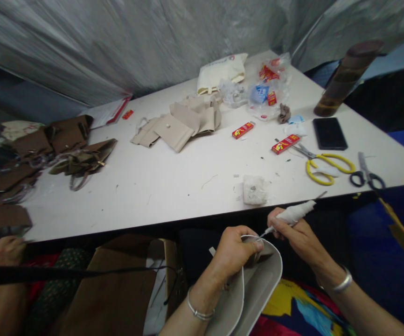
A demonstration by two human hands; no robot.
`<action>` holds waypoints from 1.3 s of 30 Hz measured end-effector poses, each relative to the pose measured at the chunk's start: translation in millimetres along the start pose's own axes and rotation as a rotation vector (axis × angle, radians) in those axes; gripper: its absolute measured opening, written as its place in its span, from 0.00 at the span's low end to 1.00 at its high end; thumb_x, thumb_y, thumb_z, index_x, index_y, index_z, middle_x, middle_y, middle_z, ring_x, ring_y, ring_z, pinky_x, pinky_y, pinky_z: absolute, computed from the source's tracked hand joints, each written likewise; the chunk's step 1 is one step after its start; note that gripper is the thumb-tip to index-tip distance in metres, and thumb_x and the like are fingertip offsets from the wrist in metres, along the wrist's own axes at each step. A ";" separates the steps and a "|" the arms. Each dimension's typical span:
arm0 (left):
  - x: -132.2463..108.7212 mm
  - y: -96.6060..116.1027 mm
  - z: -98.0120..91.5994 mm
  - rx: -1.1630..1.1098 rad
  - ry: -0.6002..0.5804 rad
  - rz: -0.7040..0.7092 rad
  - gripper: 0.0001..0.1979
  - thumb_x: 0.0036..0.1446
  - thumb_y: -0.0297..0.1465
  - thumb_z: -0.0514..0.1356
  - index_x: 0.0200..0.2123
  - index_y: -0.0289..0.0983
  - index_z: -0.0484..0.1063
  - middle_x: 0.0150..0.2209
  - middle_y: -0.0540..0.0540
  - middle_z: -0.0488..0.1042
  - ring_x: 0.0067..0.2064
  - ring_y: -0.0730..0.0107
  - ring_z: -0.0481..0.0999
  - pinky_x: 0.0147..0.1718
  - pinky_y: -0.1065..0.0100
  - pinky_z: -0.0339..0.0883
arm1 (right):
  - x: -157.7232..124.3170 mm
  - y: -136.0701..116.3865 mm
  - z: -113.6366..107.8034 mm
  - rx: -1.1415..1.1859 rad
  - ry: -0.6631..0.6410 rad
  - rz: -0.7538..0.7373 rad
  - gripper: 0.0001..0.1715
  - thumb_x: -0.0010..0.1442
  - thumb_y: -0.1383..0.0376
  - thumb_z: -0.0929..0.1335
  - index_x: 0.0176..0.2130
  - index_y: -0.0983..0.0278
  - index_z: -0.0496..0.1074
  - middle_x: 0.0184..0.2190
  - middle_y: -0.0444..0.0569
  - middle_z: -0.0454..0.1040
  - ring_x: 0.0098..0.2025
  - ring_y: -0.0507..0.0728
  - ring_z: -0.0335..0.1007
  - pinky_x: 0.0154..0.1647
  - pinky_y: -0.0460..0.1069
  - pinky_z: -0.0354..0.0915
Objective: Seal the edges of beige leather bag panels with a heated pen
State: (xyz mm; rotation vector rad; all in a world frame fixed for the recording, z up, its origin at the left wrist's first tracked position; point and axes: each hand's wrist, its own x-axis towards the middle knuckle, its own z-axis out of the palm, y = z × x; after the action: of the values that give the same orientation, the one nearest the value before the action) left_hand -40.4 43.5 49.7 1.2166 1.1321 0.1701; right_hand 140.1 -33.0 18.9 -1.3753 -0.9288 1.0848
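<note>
A pale beige bag [235,308] with its mouth open rests at my lap. My left hand [237,249] is closed on the bag's rim, thumb on the upper edge and fingers on the far side. In my right hand [293,235] is a slim tool [296,212] with a white-wrapped handle. Its thin tip points down left and meets the rim beside my left thumb; a metal end sticks out at the other side. Whether the tip pierces the rim I cannot tell. Just beyond, a small white pad [254,190] with dark specks lies at the table edge.
On the white table [146,186] lie yellow-handled scissors [328,165], black scissors [366,175], a phone [330,133], red boxes [243,130], and beige bag pieces [177,126]. A brown bottle [345,77] stands at right. Brown bags [69,135] and another person's hand [4,252] are at left, near a cardboard box [114,289].
</note>
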 end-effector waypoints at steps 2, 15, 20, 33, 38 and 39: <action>-1.1 -0.2 0.5 -0.004 -0.006 0.002 0.08 0.44 0.30 0.70 0.29 0.33 0.80 0.26 0.49 0.76 0.29 0.71 0.70 0.31 0.68 0.62 | 1.0 1.4 -2.4 -0.009 -0.025 0.008 0.26 0.68 0.42 0.70 0.34 0.62 0.73 0.23 0.42 0.67 0.27 0.53 0.62 0.28 0.48 0.58; 0.8 -8.4 13.5 -0.029 -0.079 -0.004 0.08 0.40 0.32 0.68 0.26 0.35 0.78 0.21 0.50 0.71 0.25 0.71 0.64 0.28 0.67 0.56 | 17.4 -14.0 -7.7 -0.074 -0.261 0.018 0.29 0.69 0.44 0.69 0.28 0.62 0.68 0.24 0.42 0.64 0.29 0.54 0.60 0.32 0.49 0.59; 2.8 -10.2 14.6 -0.068 -0.113 -0.055 0.09 0.36 0.32 0.69 0.25 0.35 0.78 0.20 0.51 0.69 0.23 0.73 0.62 0.26 0.67 0.54 | 17.3 1.3 -3.6 0.044 -0.160 0.020 0.29 0.68 0.45 0.70 0.26 0.62 0.65 0.22 0.41 0.60 0.26 0.53 0.56 0.27 0.49 0.56; 11.9 -22.9 -6.6 -0.415 0.124 -0.063 0.15 0.37 0.35 0.71 0.29 0.36 0.74 0.24 0.50 0.73 0.27 0.70 0.69 0.30 0.68 0.60 | 29.5 -3.5 1.0 -0.301 0.436 -0.304 0.16 0.73 0.50 0.68 0.42 0.58 0.74 0.30 0.46 0.74 0.32 0.58 0.71 0.38 0.53 0.66; 11.6 -24.5 -8.9 -0.430 0.111 -0.055 0.15 0.37 0.34 0.72 0.29 0.35 0.75 0.24 0.50 0.74 0.27 0.71 0.69 0.30 0.68 0.61 | 34.4 -5.2 2.9 -0.328 0.367 -0.325 0.14 0.73 0.51 0.68 0.41 0.58 0.74 0.31 0.46 0.73 0.32 0.58 0.69 0.38 0.53 0.66; 11.2 -24.0 -9.7 -0.427 0.109 -0.058 0.16 0.36 0.34 0.73 0.29 0.35 0.75 0.24 0.49 0.74 0.28 0.70 0.69 0.31 0.68 0.61 | 35.0 -5.5 3.2 -0.331 0.354 -0.318 0.14 0.73 0.52 0.68 0.41 0.58 0.74 0.31 0.45 0.72 0.32 0.58 0.68 0.37 0.53 0.65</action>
State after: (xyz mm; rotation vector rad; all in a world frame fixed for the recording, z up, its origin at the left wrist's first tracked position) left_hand -53.0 47.2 24.6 0.8019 1.1520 0.4164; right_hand 146.8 1.8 20.8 -1.5585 -1.0470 0.4403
